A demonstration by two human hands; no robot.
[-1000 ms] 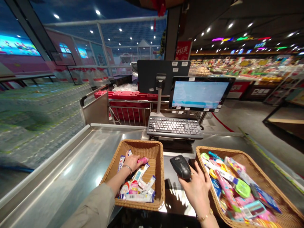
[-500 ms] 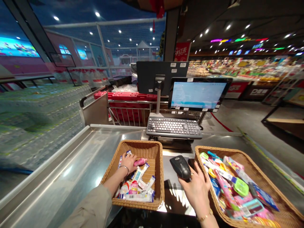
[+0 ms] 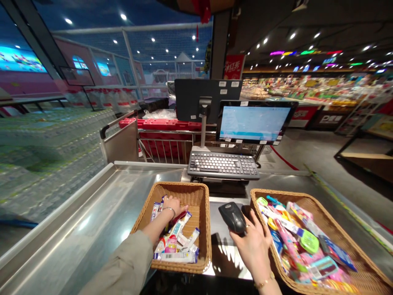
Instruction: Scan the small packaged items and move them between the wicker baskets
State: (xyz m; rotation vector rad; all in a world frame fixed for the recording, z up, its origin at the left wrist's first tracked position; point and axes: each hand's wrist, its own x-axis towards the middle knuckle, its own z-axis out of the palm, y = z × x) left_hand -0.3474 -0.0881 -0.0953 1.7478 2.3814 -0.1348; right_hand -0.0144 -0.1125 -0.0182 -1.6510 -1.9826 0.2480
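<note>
L hand (image 3: 173, 206): in wicker basket (image 3: 181, 187), on snack packs (image 3: 178, 241), grip unclear
R hand (image 3: 252, 246): clenched on scanner (image 3: 232, 218)
Scanner: right of L hand, nose up-left

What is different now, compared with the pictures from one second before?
The left hand moved slightly farther into the left wicker basket, and the pink tube it held no longer shows; whether it was let go, I cannot tell. The right hand stayed on the black barcode scanner. The right wicker basket stayed in place.
</note>
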